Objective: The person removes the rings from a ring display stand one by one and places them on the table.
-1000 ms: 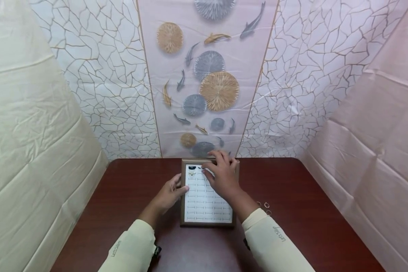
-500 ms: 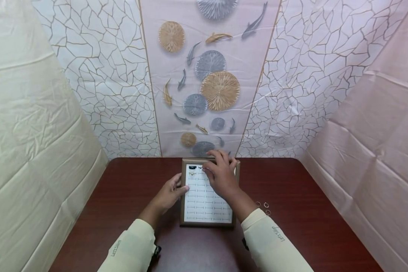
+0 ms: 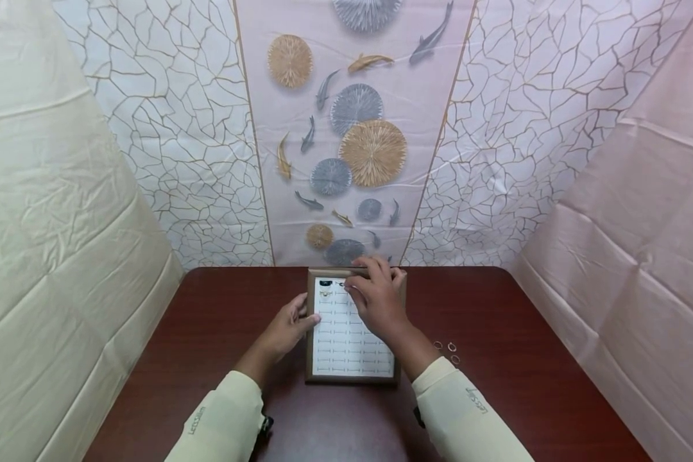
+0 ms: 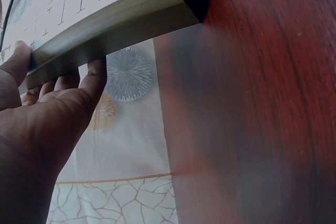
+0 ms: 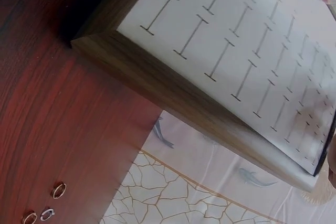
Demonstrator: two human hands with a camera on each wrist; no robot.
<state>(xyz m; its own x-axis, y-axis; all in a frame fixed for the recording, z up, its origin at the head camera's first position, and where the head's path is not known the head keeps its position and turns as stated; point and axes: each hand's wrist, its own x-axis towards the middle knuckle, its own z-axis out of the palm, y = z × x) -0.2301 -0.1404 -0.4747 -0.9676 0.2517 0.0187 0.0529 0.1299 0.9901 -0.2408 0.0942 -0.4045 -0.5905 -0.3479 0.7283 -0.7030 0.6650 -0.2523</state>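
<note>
A brown wood-framed ring display tray [image 3: 355, 346] with a white slotted face is in the middle of the head view. My left hand [image 3: 289, 330] grips its left edge, thumb over the frame and fingers [image 4: 94, 77] underneath. At the top row, my right hand [image 3: 379, 300] pinches a small ring [image 3: 341, 284] at the second slot; the fingertips partly hide it. A black ring [image 3: 326, 283] sits in the first top slot, with a gold-coloured ring [image 3: 325, 294] in the slot below.
Several loose rings lie on the dark red table [image 3: 496, 398] right of the tray, including a gold ring [image 5: 64, 186] and a silver one [image 5: 47, 214]. A patterned cloth backdrop [image 3: 208, 192] stands behind the table, with plain cloth at both sides.
The right thumb and index finger have drawn closer together, and the ring between them has shifted slightly at the slot. The left hand stays in place on the tray.
</note>
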